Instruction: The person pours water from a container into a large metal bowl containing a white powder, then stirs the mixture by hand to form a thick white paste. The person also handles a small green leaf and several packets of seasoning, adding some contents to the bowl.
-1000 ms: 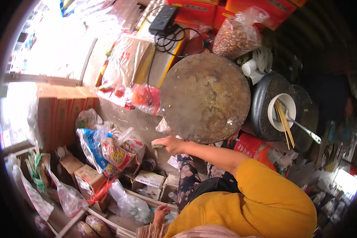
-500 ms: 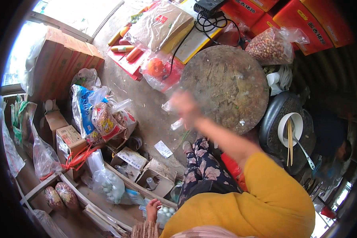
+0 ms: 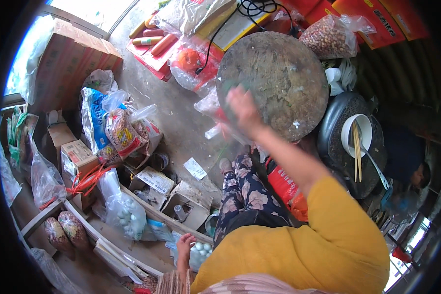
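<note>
My right hand is stretched out over the left part of a round, worn wooden chopping block. Motion smears its fingers, and a faint greenish blur shows by them; whether it grips anything is not clear. Just left of that hand, a crumpled clear plastic bag hangs by the block's edge. My left hand is low beside my body, its fingers loosely bent and apart with nothing visible in them. Closest to it is a bag of pale eggs.
Right of the block, a white bowl with chopsticks and a spoon rests on a dark round stool. A bag of nuts lies behind. Packaged sausages sit far left. Stacked cartons and snack bags stand left.
My right hand has moved right and slightly up, from beside the block's left edge to over its surface. The whole view has shifted slightly. My left hand stays low by my side.
</note>
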Tool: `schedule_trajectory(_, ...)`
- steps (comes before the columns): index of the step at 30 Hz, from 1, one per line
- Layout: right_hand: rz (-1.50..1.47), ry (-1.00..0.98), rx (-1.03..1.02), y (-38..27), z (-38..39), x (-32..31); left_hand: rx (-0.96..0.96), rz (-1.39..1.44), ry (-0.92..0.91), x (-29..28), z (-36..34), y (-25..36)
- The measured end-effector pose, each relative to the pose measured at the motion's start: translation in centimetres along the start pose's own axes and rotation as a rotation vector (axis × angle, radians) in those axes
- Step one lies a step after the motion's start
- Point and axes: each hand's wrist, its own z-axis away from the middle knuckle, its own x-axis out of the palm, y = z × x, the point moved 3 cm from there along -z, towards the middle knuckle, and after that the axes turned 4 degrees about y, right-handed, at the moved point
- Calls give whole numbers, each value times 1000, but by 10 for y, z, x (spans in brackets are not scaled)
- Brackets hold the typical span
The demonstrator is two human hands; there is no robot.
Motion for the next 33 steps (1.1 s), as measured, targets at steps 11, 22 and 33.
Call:
schedule_trajectory(11,224,238,152,141,-75,-82,126,-10,3,-24,-22,35)
schedule_trajectory(22,-513,-352,557,-31,14,-45,110,44,-57,-23,-37,15)
schedule_trajectory(33,13,-40,147,72,-76,-3,34,48,7,-21,-48,11)
